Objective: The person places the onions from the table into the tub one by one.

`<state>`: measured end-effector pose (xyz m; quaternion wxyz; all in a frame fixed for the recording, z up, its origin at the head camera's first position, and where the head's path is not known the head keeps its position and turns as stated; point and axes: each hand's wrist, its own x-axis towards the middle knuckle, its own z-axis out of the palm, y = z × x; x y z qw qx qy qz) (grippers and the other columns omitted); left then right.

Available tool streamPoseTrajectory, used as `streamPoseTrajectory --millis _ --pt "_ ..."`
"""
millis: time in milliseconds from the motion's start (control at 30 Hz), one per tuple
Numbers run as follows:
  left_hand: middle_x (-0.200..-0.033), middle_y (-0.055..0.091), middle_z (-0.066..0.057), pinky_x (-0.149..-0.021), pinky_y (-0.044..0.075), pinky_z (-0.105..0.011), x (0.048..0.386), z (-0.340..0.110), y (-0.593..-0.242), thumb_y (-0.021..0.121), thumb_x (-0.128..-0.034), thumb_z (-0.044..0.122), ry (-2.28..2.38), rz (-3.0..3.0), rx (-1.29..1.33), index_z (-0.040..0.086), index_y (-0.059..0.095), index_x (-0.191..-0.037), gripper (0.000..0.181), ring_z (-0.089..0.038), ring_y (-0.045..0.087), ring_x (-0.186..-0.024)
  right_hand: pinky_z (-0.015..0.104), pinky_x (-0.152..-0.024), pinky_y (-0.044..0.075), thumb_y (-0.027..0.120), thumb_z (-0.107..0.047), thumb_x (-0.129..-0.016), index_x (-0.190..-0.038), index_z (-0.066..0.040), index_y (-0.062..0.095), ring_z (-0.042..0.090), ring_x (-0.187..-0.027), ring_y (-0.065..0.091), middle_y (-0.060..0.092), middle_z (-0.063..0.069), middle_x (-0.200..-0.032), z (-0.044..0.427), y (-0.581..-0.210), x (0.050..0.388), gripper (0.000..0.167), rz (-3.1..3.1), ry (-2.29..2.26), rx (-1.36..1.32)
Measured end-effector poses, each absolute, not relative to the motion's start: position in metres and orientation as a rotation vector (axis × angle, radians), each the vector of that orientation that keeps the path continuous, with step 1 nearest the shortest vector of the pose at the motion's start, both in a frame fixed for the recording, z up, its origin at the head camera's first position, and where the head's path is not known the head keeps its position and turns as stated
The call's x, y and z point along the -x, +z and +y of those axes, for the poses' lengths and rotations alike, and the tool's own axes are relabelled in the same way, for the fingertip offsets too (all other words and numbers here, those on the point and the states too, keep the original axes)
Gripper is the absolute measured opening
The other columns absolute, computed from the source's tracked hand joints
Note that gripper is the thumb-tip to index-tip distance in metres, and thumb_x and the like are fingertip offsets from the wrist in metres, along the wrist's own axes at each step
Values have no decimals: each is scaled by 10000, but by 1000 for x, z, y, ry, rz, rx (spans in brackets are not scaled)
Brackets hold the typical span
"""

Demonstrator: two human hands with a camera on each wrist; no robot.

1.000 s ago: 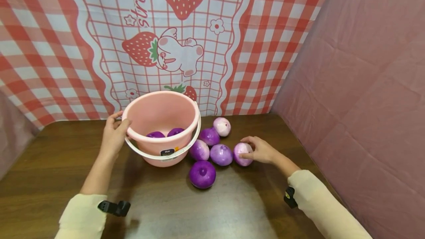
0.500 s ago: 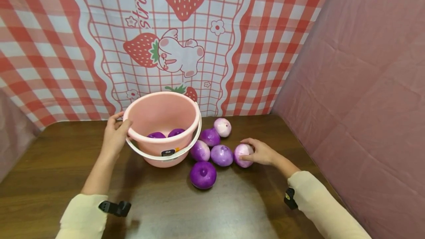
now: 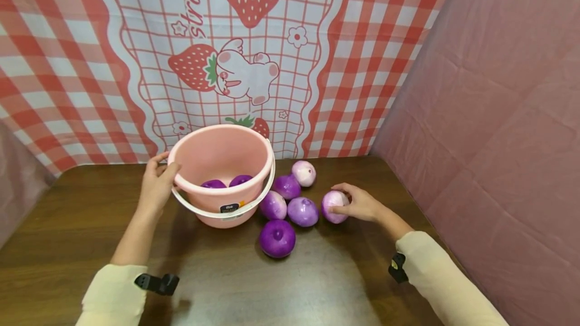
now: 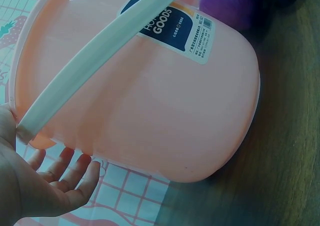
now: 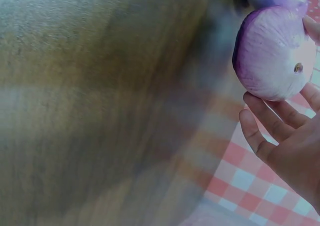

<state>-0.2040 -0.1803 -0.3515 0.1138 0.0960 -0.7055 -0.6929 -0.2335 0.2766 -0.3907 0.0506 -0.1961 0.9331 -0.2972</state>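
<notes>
My left hand (image 3: pixel 156 182) grips the rim of a pink bucket (image 3: pixel 226 197) at its left side; in the left wrist view the fingers (image 4: pixel 75 181) curl beneath that rim. Two dark purple onions (image 3: pixel 239 180) lie inside the bucket, partly hidden by its front wall. At the right, my right hand (image 3: pixel 362 204) holds a pale purple-and-white onion (image 3: pixel 334 208) between thumb and fingers. In the right wrist view this onion (image 5: pixel 275 56) shows its white root end toward the palm.
Between bucket and right hand several onions cluster: a deep purple one (image 3: pixel 277 238) in front, a light violet one (image 3: pixel 303 212) and a whitish one (image 3: pixel 304 173) at the back. The bucket's white handle (image 3: pixel 246 209) hangs over its front. A checked cloth (image 3: pixel 362 64) rises behind the table (image 3: pixel 217 275).
The right hand has shifted slightly right and up with the pale onion, widening the gap to the light violet one. The left hand and bucket keep their places.
</notes>
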Motion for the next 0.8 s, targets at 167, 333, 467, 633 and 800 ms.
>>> streamPoseTrajectory --millis 167,333,467,633,800 --pt "-988 468 -39 -611 545 -112 203 -181 -351 471 -918 185 -2026 -2076 -283 49 286 -1406 539 13 565 -693 283 -754 508 762 -297 -760 -1244 12 521 229 -922 584 620 155 -1070 276 -381 235 623 2847 -921 618" --pt "-995 467 -40 -598 540 -110 203 -181 -350 472 -917 186 -2017 -2079 -290 50 289 -1407 540 14 562 -688 274 -758 511 757 -300 -765 -1254 2 516 220 -928 582 617 150 -1080 276 -372 236 623 2854 -896 623" --pt "-1003 471 -40 -591 535 -107 203 -181 -350 468 -918 194 -2008 -2083 -294 52 293 -1405 537 16 560 -691 284 -769 508 753 -306 -764 -1264 -19 513 219 -938 576 613 145 -1095 276 -367 236 624 2857 -894 615" --pt "-1049 464 -69 -597 531 -100 202 -181 -350 461 -919 204 -2000 -2095 -287 48 285 -1413 548 21 555 -704 294 -784 513 751 -294 -768 -1270 -17 509 226 -955 579 608 153 -1118 273 -359 236 622 2849 -917 624" --pt "-1027 464 -57 -598 533 -102 201 -182 -350 456 -921 202 -2012 -2091 -281 46 281 -1415 547 23 556 -705 302 -800 515 751 -299 -770 -1276 -22 509 229 -969 585 617 143 -1113 269 -351 237 625 2864 -916 618"
